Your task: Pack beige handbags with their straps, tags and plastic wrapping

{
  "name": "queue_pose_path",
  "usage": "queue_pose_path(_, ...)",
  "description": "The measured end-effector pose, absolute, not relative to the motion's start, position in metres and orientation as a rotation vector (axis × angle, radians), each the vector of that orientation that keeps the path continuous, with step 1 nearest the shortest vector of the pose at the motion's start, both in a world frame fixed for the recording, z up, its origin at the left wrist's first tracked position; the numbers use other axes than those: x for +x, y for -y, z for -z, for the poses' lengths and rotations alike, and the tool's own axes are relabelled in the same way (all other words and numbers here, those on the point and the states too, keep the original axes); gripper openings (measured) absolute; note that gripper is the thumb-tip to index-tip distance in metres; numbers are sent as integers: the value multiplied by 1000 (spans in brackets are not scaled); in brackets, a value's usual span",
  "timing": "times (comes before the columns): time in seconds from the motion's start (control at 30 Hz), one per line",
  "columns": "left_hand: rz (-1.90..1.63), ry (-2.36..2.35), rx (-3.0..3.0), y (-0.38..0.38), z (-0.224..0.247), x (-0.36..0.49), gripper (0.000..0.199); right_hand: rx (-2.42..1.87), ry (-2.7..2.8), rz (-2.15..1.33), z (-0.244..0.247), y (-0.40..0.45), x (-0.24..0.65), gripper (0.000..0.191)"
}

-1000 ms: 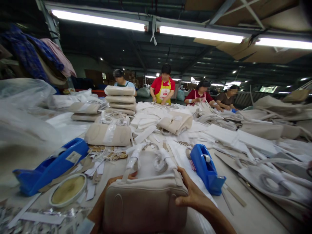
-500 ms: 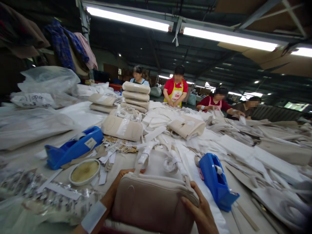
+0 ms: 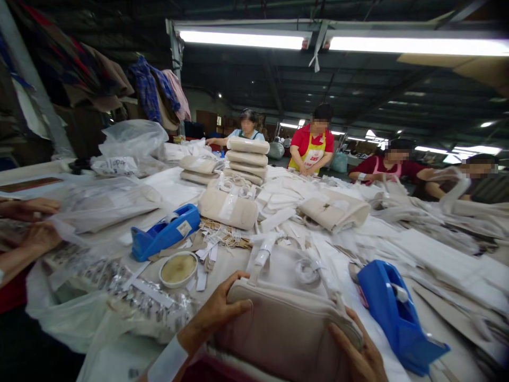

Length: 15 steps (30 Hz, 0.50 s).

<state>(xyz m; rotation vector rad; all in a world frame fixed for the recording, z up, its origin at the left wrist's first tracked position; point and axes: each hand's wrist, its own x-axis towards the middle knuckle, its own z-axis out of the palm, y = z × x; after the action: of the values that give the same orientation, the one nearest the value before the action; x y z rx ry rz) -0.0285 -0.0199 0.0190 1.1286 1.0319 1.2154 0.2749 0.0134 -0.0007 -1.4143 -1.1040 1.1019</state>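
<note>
A beige handbag (image 3: 278,329) stands tilted in front of me at the table's near edge. My left hand (image 3: 222,305) grips its upper left corner, thumb on the front face and fingers behind. On the right end, my right hand (image 3: 356,342) clasps the bag with the thumb on the front. The bag's handle (image 3: 263,252) sticks up, wrapped in clear plastic. Just behind it lies a coiled, wrapped strap (image 3: 307,271). Left of the bag is a round dish (image 3: 178,269) with a yellowish surface. The bag's underside is out of sight.
Blue tape dispensers stand left (image 3: 166,231) and right (image 3: 400,315). Folded beige bags (image 3: 247,159) are stacked behind, near loose tags (image 3: 210,249) and white sheets. A co-worker's hands (image 3: 37,228) handle a plastic bag (image 3: 111,204) at left. Several people work across the table.
My view has swung left, so the scene sits further right and a co-worker's hands appear at left. My left thumb now shows on the bag's front.
</note>
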Motion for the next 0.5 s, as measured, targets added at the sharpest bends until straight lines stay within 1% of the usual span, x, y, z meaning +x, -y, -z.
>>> queue_pose_path(0.07,-1215,-1132,1169,13,-14,-23,43,-1438,1098,-1086,1,-15,274,73)
queue_pose_path(0.1,-1228,-1168,1162,8,-10,-21,41,-1470,1091,-1078,2,-16,275,73)
queue_pose_path(0.2,-1219,-1214,1083,-3,0,-15,44,-1541,1125,-1077,7,-22,276,73)
queue_pose_path(0.3,-1187,-1275,1051,-10,3,-13,47,-1535,1200,-1059,11,-27,277,67)
queue_pose_path(0.5,-1150,-1548,1155,-21,0,-10,44,-1670,1215,-1067,11,-33,272,60)
